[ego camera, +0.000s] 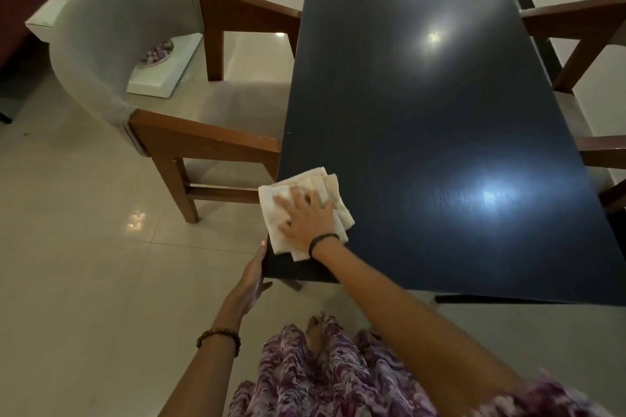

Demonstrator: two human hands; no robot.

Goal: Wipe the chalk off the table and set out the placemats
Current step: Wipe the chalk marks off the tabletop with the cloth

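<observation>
I see the right hand (306, 218) lying flat on a folded white cloth (325, 186), its fingers (288, 205) spread and pressing the cloth down on the near left corner of the dark bench (423, 95). The cloth hangs a little over the left edge. The left hand (252, 276) rests against that edge just below the cloth, fingers straight and together. A wooden chair (176, 132) with a grey back stands beside the bench on the left.

Right-side chair (576, 27) cut off by frame edge. Cloth (305, 210) partly hidden under right hand (306, 217). Chalk residue possibly indiscernible under glare.
</observation>
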